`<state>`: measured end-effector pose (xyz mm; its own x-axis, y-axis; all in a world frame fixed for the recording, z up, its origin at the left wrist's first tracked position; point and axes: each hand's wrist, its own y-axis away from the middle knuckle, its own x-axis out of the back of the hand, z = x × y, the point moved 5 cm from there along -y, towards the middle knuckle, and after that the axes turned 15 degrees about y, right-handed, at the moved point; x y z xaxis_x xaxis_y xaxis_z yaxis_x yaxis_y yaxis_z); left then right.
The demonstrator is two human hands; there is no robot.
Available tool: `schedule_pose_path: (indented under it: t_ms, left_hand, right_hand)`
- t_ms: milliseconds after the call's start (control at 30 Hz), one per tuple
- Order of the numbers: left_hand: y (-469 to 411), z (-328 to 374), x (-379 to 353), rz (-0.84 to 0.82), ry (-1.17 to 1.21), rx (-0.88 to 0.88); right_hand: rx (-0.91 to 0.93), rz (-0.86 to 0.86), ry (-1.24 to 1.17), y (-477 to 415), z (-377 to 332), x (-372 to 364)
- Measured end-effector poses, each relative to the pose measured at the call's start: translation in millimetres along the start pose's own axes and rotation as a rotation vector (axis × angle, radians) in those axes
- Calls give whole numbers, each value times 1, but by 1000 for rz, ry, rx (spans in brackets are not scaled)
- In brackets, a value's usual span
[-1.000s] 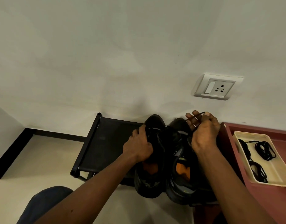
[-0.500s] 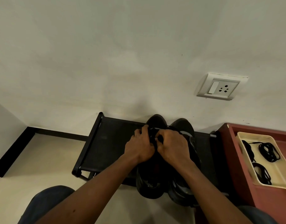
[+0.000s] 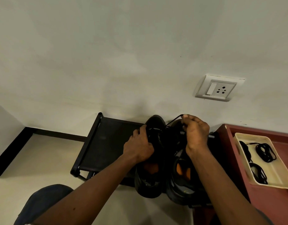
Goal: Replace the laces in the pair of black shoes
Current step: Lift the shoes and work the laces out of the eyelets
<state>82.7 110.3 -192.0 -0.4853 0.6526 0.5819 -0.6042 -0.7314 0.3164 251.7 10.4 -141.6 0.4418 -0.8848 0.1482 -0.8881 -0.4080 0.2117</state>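
Observation:
Two black shoes with orange insoles stand side by side on a low black rack [image 3: 106, 143], toes toward the wall. My left hand [image 3: 140, 146] grips the upper of the left shoe [image 3: 148, 184] near its eyelets. My right hand [image 3: 196, 132] is raised above the right shoe [image 3: 182, 184] and pinches a black lace [image 3: 173, 120] that runs taut from the left shoe's front up to my fingertips. The middles of both shoes are hidden by my hands.
A cream tray [image 3: 280, 174] with several coiled black laces [image 3: 265, 151] lies on a dark red surface [image 3: 270, 205] at the right. A white wall socket [image 3: 219, 88] sits above. The wall is just behind the rack; pale floor lies to the left.
My right hand, which met the left hand over the left shoe half a second ago, has lifted up and to the right, drawing the lace out. My left hand stays on the shoe.

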Motion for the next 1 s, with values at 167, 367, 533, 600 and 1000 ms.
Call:
schedule_pose_path:
  t_ms: [167, 367, 533, 600, 1000]
  left_hand:
    - [0, -1, 0, -18, 18, 4]
    - [-2, 0, 1, -7, 0, -31]
    - [4, 19, 4, 148, -173, -300]
    - [5, 25, 4, 177, -255, -379]
    - [1, 34, 3, 197, -341, -437]
  right_hand:
    - [-151, -19, -570, -13, -9, 14]
    - [-68, -7, -73, -15, -6, 19]
    - [298, -55, 806, -2, -13, 6]
    - [438, -112, 1115, 10, -12, -3]
    - [543, -352, 1273, 52, 0, -29]
